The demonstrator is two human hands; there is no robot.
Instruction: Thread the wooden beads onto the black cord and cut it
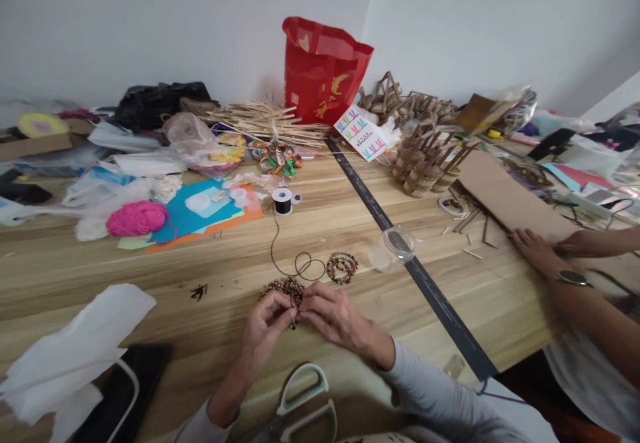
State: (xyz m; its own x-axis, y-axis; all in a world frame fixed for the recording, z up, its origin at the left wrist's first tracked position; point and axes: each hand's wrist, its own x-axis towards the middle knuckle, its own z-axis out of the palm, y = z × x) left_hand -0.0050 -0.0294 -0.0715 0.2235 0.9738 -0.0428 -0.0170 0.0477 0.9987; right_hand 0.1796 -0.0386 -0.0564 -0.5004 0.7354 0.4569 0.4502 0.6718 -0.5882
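My left hand (265,328) and my right hand (337,316) meet over the table's near side, fingertips pinched close together. Between them is a thin black cord with small beads (293,324) hanging just below the fingertips; the fingers partly hide it. A heap of multicoloured beads (281,287) lies right behind my hands. The loose black cord (274,246) curls across the wood from a white-flanged spool (283,201). Beyond my right hand lies a coiled beaded bracelet (343,268). Large scissors with pale handles (305,400) are close to my body.
A clear round lid (399,243) overlaps a long black strip (367,198). Pink yarn (137,218) and coloured paper sheets (187,206) lie left. Small woven baskets (425,166) stand behind. At right, another person's hands (537,251) rest on cardboard (510,196). White paper (85,336) lies near left.
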